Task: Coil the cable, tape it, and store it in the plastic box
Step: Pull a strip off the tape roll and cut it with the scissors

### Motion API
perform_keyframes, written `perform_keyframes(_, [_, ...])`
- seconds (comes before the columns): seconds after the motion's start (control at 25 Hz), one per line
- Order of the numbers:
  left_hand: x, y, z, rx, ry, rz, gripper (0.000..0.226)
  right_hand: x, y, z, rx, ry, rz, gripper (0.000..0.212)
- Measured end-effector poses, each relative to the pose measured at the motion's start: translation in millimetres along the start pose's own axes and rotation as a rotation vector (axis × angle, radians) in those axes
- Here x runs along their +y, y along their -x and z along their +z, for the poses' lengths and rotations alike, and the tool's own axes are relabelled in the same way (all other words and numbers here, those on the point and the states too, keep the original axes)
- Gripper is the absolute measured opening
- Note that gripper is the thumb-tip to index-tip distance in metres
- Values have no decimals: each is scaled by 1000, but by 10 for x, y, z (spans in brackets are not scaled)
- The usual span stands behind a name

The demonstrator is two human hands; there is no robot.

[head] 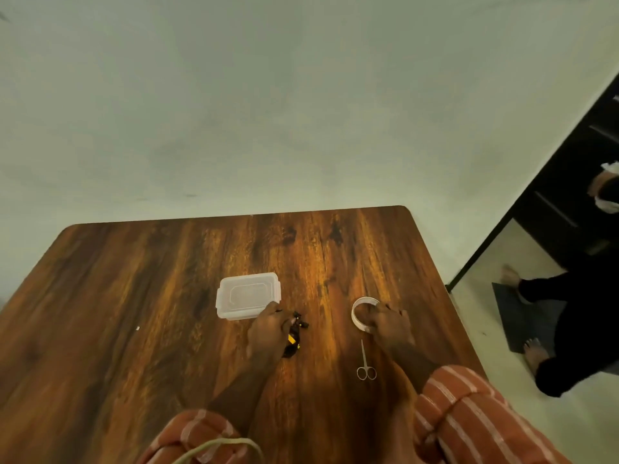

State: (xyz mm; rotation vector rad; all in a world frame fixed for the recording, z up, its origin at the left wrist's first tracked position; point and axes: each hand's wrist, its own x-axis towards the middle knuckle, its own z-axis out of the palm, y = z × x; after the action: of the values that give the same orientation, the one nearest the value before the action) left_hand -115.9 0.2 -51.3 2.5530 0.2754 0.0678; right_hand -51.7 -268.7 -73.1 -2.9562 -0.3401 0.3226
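Observation:
A black cable with a yellow tag (294,339) lies bunched on the wooden table (134,296). My left hand (269,331) rests on it, fingers closed over its left part. Just beyond that hand stands a clear plastic box (246,294) with its lid on. To the right, my right hand (392,324) grips the near edge of a white tape roll (360,308) that lies flat on the table.
Small metal scissors (365,363) lie near my right forearm, handles toward me. The table's right edge is close to the tape. A person (576,323) sits on the floor at the right, beside dark furniture (569,182).

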Motion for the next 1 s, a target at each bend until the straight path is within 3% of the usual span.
perform_keyframes(0.16, [377, -72, -305, 113, 159, 113, 17, -486, 10, -282, 59, -911, 98, 10])
perform_keyframes(0.28, [554, -164, -636, 143, 341, 106, 32, -829, 23, -722, 47, -1293, 12, 12])
perform_keyframes(0.4, [569, -193, -1023, 153, 335, 263, 39, -1112, 39, -1137, -42, -1408, -76, 10])
perform_keyframes(0.56, [524, -202, -1444, 260, 0, 560, 44, -1471, 87, -1595, -99, -1481, -132, 24])
perform_keyframes(0.8, [549, -114, -1857, 482, 218, 369, 23, -1859, 283, -1906, -90, -1490, -250, 23])
perform_keyframes(1.0, [525, -107, -1826, 402, 536, 114, 17, -1934, 407, -1892, -47, -1498, -374, 13])
